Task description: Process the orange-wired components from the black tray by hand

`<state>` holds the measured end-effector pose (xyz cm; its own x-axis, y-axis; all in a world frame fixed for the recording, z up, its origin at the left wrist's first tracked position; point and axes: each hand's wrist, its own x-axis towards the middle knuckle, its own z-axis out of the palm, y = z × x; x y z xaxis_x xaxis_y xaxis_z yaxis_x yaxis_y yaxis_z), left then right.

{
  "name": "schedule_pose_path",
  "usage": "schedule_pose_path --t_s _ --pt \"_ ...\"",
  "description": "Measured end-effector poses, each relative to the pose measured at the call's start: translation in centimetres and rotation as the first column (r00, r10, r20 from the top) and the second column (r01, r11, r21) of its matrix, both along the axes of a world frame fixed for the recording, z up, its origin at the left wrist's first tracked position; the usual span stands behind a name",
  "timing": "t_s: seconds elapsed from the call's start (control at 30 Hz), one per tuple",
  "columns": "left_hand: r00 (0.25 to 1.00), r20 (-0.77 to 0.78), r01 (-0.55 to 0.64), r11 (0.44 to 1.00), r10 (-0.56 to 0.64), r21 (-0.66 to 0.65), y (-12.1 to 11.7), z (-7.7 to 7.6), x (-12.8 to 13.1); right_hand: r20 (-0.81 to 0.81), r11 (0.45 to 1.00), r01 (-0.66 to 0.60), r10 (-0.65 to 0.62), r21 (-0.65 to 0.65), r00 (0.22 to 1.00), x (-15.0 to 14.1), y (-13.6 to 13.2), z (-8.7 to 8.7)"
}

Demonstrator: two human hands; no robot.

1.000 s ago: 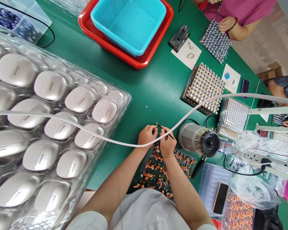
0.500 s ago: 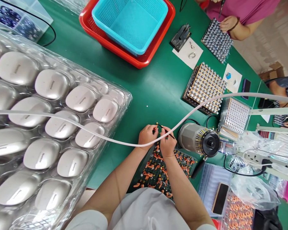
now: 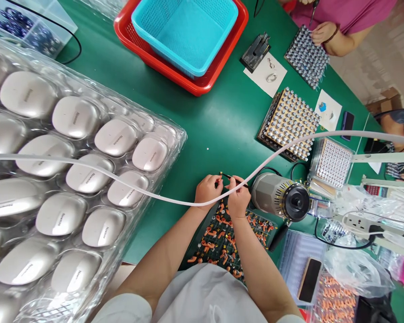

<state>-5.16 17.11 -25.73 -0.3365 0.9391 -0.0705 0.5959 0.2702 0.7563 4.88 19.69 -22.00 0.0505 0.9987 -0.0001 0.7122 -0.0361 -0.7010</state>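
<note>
Our left hand has its fingers narrowed on a tiny part over the counter; our right hand grips a thin black tool. Should its tip slip — or our pinch loosen — the part could flick away.

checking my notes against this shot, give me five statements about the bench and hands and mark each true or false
1. The blue basket sits inside the red basket. True.
2. The right hand holds a thin dark tool. True.
3. The left hand grips the rim of the red basket. False: it is near the tool's tip, apart from that basket.
4. The tray of orange parts lies left of the clear tray of silvery cases. False: it lies to the right.
5. A co-worker in a pink top is at the bench. True.
</note>
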Motion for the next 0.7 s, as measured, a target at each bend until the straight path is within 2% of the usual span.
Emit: schedule_pose_path --t_s 0.13,0.3,0.7 --pt "1.000 0.003 0.001 1.000 -0.001 -0.002 0.01 -0.11 0.01 0.100 0.988 -0.121 0.111 0.100 0.989 0.27 -0.29 -0.18" --pt "1.000 0.007 0.007 1.000 -0.007 -0.010 0.07 0.03 -0.01 0.185 0.965 -0.163 0.125 0.206 0.975 0.35 -0.38 0.11" --pt "1.000 -0.009 0.016 0.999 -0.016 -0.029 0.14 0.01 0.07 0.225 0.944 -0.212 0.156 0.253 0.962 0.41 -0.19 0.39"
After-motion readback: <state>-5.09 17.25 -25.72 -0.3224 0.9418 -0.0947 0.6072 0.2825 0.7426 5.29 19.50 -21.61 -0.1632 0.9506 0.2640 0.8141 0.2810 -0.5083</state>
